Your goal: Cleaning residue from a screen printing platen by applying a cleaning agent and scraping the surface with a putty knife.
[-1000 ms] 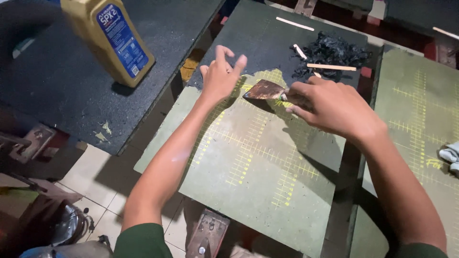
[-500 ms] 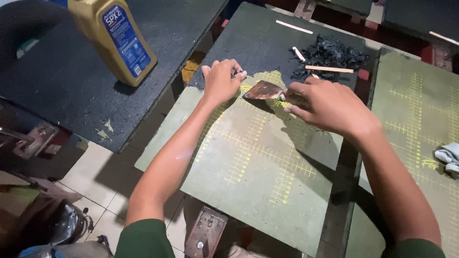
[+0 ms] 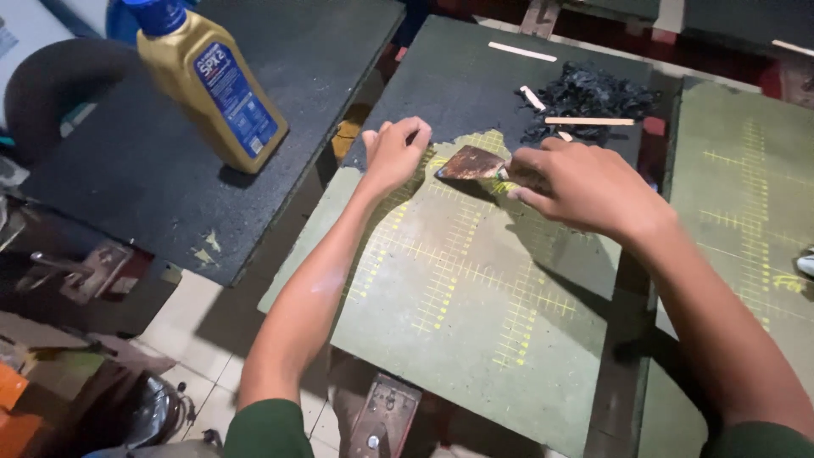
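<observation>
A: Noting edges first. The green board (image 3: 475,314) is lying flat on a stand, its near-left edge overhanging tiled floor (image 3: 199,339). The ragged edge of the green coating is running across the board's far part; beyond it the surface is bare, dark and rough.

B: And the hands?

A: The right hand (image 3: 585,187) is gripping the handle of a scraper (image 3: 472,163), fingers curled tight around it. The blade is flat, rusty brown, wedge-shaped, lying right at the torn coating edge. The left hand (image 3: 394,153) is resting just left of the blade, fingers bunched and narrow; it looks to be pinching the coating's edge, but I cannot tell for sure.

B: Open room?

A: Plenty of bare green surface is lying toward the person, marked with yellow dashed grid lines, matte and slightly grainy. Beyond the scraper a heap of black shavings (image 3: 589,97) is sitting, crinkled and glossy, with thin pale wooden sticks (image 3: 588,121) lying on and beside it.

B: Neighbours?

A: A narrow gap is separating the board from a second green board (image 3: 746,195) on the right, and another from a dark, speckled desk (image 3: 280,93) on the left. A gold plastic bottle (image 3: 212,89) with a blue cap and blue label is standing upright there, well apart from both hands.
</observation>
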